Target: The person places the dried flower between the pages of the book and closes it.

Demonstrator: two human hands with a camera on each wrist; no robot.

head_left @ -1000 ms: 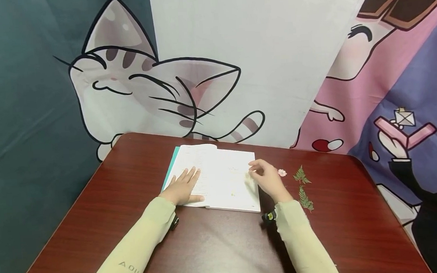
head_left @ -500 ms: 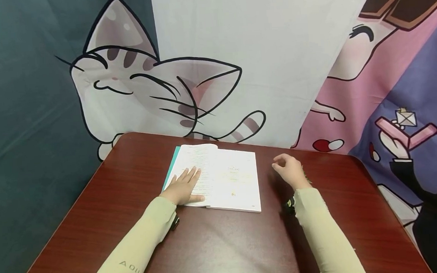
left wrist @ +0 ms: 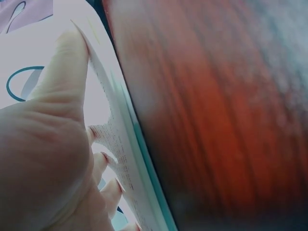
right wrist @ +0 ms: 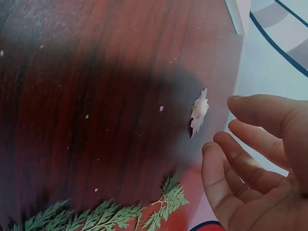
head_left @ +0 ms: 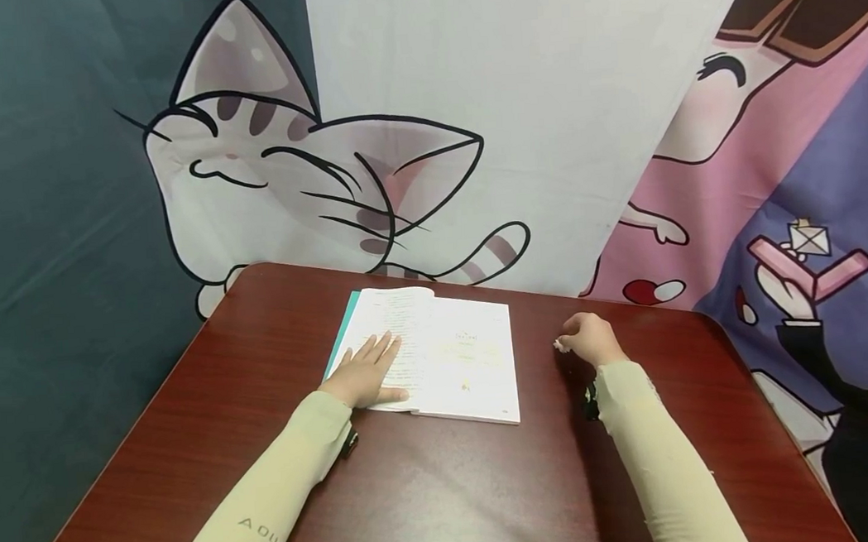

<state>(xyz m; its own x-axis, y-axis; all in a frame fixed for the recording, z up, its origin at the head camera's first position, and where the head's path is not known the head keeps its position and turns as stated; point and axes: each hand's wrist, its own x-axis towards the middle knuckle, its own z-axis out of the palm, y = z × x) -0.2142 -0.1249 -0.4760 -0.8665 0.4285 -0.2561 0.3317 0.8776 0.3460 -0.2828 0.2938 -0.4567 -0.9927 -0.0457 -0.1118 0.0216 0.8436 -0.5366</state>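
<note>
An open book [head_left: 474, 318] with a teal cover edge lies on the brown table. My left hand [head_left: 362, 376] rests flat on its left page, fingers spread; the left wrist view has the thumb [left wrist: 67, 67] along the page edge. To the right of the book, my right hand [head_left: 591, 341] is at a small pale pink flower [head_left: 560, 345]. In the right wrist view the flower [right wrist: 198, 113] lies on the table just beyond the fingertips, and a gap shows between thumb and bent fingers.
Green fern-like leaves [right wrist: 108, 216] lie on the table near the right hand, hidden behind that arm in the head view. Tiny pale specks dot the wood there. A cartoon-printed cloth [head_left: 405, 49] hangs behind the table's far edge.
My right hand has moved from the book's right page off to the right, then slightly lower, reaching the pink flower. The left hand has stayed on the left page.
</note>
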